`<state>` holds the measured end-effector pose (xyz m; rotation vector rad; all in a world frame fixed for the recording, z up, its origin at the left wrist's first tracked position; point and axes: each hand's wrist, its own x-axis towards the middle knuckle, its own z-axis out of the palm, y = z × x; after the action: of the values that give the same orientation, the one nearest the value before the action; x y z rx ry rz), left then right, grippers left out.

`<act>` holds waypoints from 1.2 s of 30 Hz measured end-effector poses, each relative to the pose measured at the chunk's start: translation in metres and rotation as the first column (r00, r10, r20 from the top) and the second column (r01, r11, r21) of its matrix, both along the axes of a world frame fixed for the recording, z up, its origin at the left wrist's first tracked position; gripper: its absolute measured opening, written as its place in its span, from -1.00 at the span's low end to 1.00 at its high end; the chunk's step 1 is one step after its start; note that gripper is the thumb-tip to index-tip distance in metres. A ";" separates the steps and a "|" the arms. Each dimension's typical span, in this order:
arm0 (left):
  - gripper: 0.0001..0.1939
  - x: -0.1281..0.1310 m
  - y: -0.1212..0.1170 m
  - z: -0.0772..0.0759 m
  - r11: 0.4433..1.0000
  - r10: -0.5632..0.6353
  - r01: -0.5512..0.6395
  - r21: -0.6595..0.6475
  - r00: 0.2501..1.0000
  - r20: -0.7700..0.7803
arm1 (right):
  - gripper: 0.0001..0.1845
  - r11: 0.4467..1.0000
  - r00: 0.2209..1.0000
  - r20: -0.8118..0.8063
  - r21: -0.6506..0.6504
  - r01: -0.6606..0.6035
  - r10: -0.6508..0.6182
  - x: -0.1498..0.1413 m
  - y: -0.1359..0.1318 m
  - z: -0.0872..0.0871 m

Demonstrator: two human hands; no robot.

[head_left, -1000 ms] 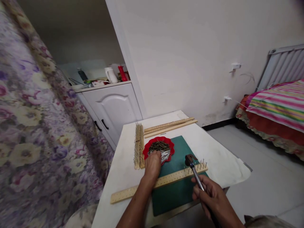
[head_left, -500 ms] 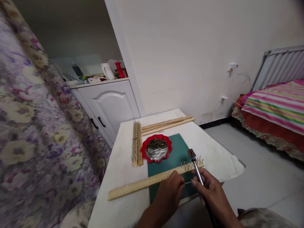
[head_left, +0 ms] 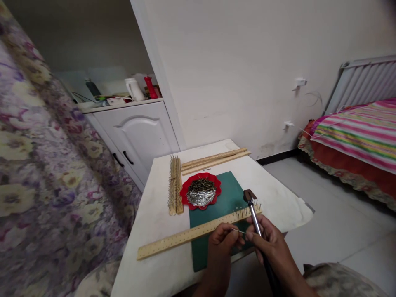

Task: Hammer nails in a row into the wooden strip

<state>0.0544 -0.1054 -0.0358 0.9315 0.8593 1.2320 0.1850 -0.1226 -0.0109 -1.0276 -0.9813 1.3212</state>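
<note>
My left hand (head_left: 223,243) pinches a thin nail (head_left: 238,231) in front of the drilled wooden strip. The nail's other end reaches the fingertips of my right hand (head_left: 269,241), which is wrapped round the shaft of a hammer (head_left: 254,218). The hammer's dark head points up and away, beyond the strip's right end. That wooden strip (head_left: 173,242) lies slantwise over a green mat (head_left: 230,192), with rows of holes along it and several nails (head_left: 247,211) standing in its right part. Behind it a red scalloped dish (head_left: 185,197) holds a heap of loose nails (head_left: 201,193).
Left of the dish lie strips bristling with nails (head_left: 173,185). More wooden strips (head_left: 216,161) lie along the back of the white table (head_left: 272,185). A floral curtain (head_left: 62,185) hangs at left, a cabinet (head_left: 142,136) stands behind, and a bed (head_left: 355,144) is at right.
My left hand has turned so its thumb and fingertips show, and the nail between the hands now slants. My right hand keeps its grip on the hammer. The whole view has shifted slightly.
</note>
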 end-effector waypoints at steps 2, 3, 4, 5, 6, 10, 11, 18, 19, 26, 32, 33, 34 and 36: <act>-0.88 -0.004 0.004 0.003 0.998 0.035 -0.034 0.057 0.999 -0.032 | -0.72 1.000 1.000 0.015 -0.011 0.003 -0.002 -0.002 0.001 0.000; -0.89 -0.007 0.007 0.005 0.994 0.062 -0.055 0.092 0.995 -0.077 | -0.72 1.000 1.000 0.023 -0.015 0.010 -0.009 -0.002 0.001 0.000; -0.88 -0.010 0.012 0.006 0.989 0.093 -0.075 0.126 0.986 -0.142 | -0.72 1.000 0.999 0.032 -0.019 0.017 -0.017 -0.002 0.001 0.001; -0.88 -0.014 0.017 0.007 0.982 0.129 -0.094 0.163 0.966 -0.223 | -0.72 0.999 0.999 0.040 -0.020 0.027 -0.026 -0.002 0.001 0.002; -0.87 -0.017 0.022 0.008 0.974 0.162 -0.101 0.203 0.935 -0.315 | -0.72 0.999 0.998 0.047 -0.021 0.038 -0.037 -0.001 0.001 0.003; -0.84 -0.022 0.041 0.005 0.928 0.258 -0.026 0.371 0.764 -0.591 | -0.73 0.997 0.996 0.054 -0.016 0.071 -0.070 0.003 -0.001 0.007; -0.83 -0.021 0.044 0.003 0.918 0.270 0.001 0.397 0.732 -0.626 | -0.74 0.997 0.996 0.054 -0.014 0.073 -0.072 0.004 -0.001 0.008; -0.84 -0.015 0.047 -0.005 0.892 0.299 0.095 0.442 0.608 -0.735 | -0.70 0.998 0.997 0.043 -0.024 0.065 -0.064 0.004 0.000 0.006; -0.84 -0.015 0.047 -0.005 0.892 0.302 0.098 0.442 0.600 -0.741 | -0.69 0.998 0.997 0.041 -0.022 0.063 -0.063 0.004 0.000 0.006; -0.84 -0.015 0.047 -0.005 0.883 0.317 0.130 0.452 0.544 -0.776 | -0.73 0.999 0.998 0.049 -0.016 0.043 -0.042 0.003 -0.001 0.006; -0.85 -0.011 0.047 -0.006 0.873 0.334 0.146 0.465 0.516 -0.789 | -0.69 1.000 0.998 0.057 -0.028 0.015 -0.013 0.005 -0.003 0.007; -0.85 -0.010 0.047 -0.006 0.872 0.336 0.145 0.468 0.517 -0.787 | -0.69 0.999 0.999 0.051 -0.031 -0.007 0.009 0.006 -0.003 0.008; -0.85 -0.009 0.047 -0.006 0.871 0.336 0.144 0.469 0.521 -0.785 | -0.68 0.999 0.998 0.043 -0.039 -0.035 0.037 0.007 -0.003 0.008; -0.85 -0.008 0.047 -0.006 0.872 0.332 0.144 0.467 0.528 -0.782 | -0.68 0.993 0.994 0.023 -0.063 -0.102 0.104 0.007 -0.004 0.008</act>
<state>0.0462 -0.0581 -0.0415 2.0378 1.4142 1.0606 0.1922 -0.1270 -0.0032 -1.0550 -1.0299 1.4342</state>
